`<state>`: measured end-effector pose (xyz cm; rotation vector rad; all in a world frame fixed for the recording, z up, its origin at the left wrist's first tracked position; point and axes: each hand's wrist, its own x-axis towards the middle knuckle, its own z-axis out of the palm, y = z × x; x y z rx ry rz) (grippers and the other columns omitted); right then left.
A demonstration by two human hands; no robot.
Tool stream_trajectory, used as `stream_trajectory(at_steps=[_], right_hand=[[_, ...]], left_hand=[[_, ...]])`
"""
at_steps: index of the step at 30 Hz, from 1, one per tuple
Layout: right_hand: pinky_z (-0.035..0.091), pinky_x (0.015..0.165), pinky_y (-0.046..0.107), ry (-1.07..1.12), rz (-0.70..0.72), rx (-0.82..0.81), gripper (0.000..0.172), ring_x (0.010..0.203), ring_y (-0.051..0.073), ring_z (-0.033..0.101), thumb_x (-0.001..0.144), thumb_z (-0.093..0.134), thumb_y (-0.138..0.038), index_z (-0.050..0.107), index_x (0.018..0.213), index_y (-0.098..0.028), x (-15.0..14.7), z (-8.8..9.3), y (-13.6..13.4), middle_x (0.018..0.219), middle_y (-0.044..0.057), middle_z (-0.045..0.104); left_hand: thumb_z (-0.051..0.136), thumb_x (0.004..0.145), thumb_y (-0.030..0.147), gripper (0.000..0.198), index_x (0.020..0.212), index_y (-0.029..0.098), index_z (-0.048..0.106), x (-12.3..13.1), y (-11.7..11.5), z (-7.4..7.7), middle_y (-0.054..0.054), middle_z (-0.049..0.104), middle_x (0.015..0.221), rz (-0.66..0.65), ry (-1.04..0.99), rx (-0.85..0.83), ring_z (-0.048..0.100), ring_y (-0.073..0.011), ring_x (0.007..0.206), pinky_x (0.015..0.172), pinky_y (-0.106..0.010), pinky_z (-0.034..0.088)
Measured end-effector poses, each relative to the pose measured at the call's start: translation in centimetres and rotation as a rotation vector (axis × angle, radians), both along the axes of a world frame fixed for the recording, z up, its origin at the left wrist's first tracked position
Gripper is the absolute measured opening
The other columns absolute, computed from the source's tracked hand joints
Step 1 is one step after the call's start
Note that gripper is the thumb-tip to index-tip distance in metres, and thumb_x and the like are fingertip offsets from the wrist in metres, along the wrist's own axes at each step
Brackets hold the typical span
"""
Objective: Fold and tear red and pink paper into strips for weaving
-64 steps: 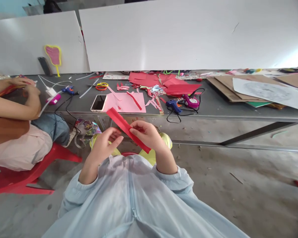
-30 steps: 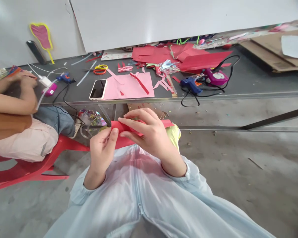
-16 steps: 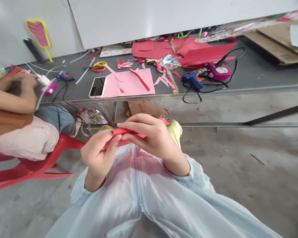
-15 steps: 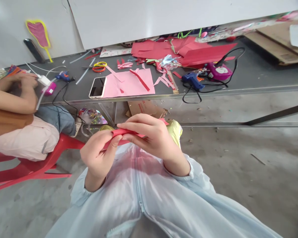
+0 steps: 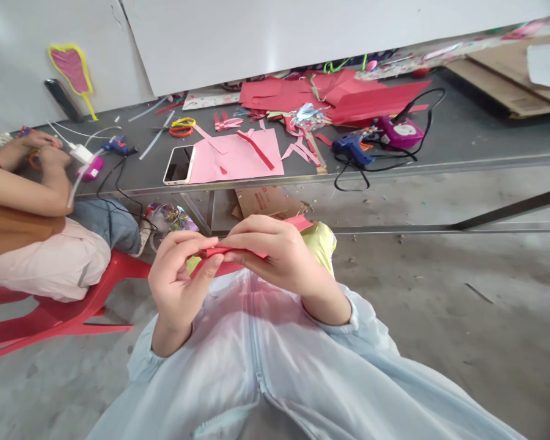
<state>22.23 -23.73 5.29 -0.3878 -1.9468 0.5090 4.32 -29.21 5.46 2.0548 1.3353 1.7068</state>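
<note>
I hold a red paper strip over my lap with both hands. My left hand pinches its left end between thumb and fingers. My right hand lies over the strip's middle with fingers pressed down on it, and the strip's far end pokes out past my knuckles. Most of the strip is hidden under my right hand. I wear a pale blue zipped garment.
A dark grey table ahead carries a pink sheet, a phone, red paper, a blue glue gun, scissors and cardboard. Another person sits at the left on a red chair.
The strip went from stretched out diagonally to bent and pressed between both hands. My view has tilted down and closer to the table. The person at the left has barely moved.
</note>
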Motion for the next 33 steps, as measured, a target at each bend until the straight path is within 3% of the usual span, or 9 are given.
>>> stream_trajectory(at_steps=[7,10,15,27,33], right_hand=[[0.058,0.072,0.026,0.008,0.054,-0.014,0.016,0.077,0.013,0.067,0.099,0.058,-0.023,0.072,0.096,-0.017,-0.2,0.2,0.1,0.087,0.006,0.073],[0.059,0.076,0.029,-0.020,0.052,-0.040,0.018,0.082,0.015,0.069,0.098,0.060,-0.030,0.071,0.103,-0.017,0.0,0.1,0.3,0.091,0.007,0.075],[0.059,0.085,0.036,-0.102,-0.051,-0.092,0.035,0.097,0.022,0.072,0.092,0.068,-0.042,0.069,0.116,-0.017,0.9,-0.1,0.9,0.104,0.010,0.076],[0.059,0.077,0.030,-0.094,-0.093,-0.076,0.031,0.087,0.018,0.072,0.091,0.068,-0.045,0.074,0.105,-0.018,1.1,0.0,1.0,0.096,0.008,0.075],[0.057,0.072,0.027,-0.096,-0.087,-0.030,0.020,0.080,0.016,0.071,0.094,0.066,-0.033,0.075,0.096,-0.016,1.2,0.0,0.8,0.090,0.008,0.075]], left_hand=[[0.077,0.081,0.013,0.016,0.089,0.026,0.075,-0.1,0.1,0.3,0.001,0.071,0.086,0.001,0.019,0.033,0.066,-0.0118,0.077,0.066,-0.025,0.055],[0.076,0.083,0.017,0.009,0.087,0.024,0.074,0.0,0.4,0.3,0.000,0.071,0.083,0.040,-0.009,0.059,0.066,-0.0121,0.074,0.065,-0.026,0.054],[0.072,0.086,0.020,0.005,0.085,0.024,0.070,-0.4,0.8,0.3,0.000,0.069,0.080,0.082,-0.118,0.066,0.064,-0.0130,0.073,0.065,-0.029,0.052],[0.069,0.088,0.028,0.008,0.082,0.026,0.064,-1.4,0.8,0.5,-0.001,0.066,0.077,0.161,-0.022,0.088,0.063,-0.0167,0.071,0.061,-0.036,0.052],[0.068,0.089,0.031,0.011,0.082,0.026,0.063,-1.4,0.7,0.3,-0.001,0.066,0.077,0.155,-0.018,0.070,0.064,-0.0161,0.071,0.060,-0.035,0.052]])
